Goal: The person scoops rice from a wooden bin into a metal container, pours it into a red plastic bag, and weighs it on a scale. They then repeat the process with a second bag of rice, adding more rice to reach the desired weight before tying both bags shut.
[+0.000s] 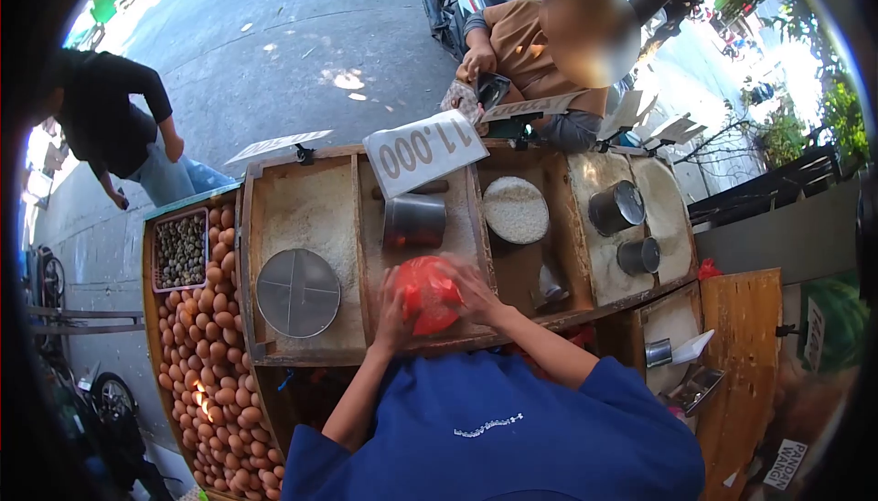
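Note:
A red plastic bag [426,298] is between my two hands, over the near end of a wooden compartment. My left hand [393,316] grips the bag's left side with its fingers bent against it. On the bag's other side is my right hand [472,292], closed on the plastic and a little smeared by motion. What the bag holds is hidden. Just beyond it, a metal measuring can [414,220] lies on the rice. A card reading 11.000 [426,152] stands at the compartment's far end.
To the left are a round metal measure [298,292], brown eggs [219,336] and a basket of small speckled eggs [181,249]. A rice-filled can [516,210] and two cans [616,208] stand to the right. One person [540,43] sits opposite; another [119,117] walks at left.

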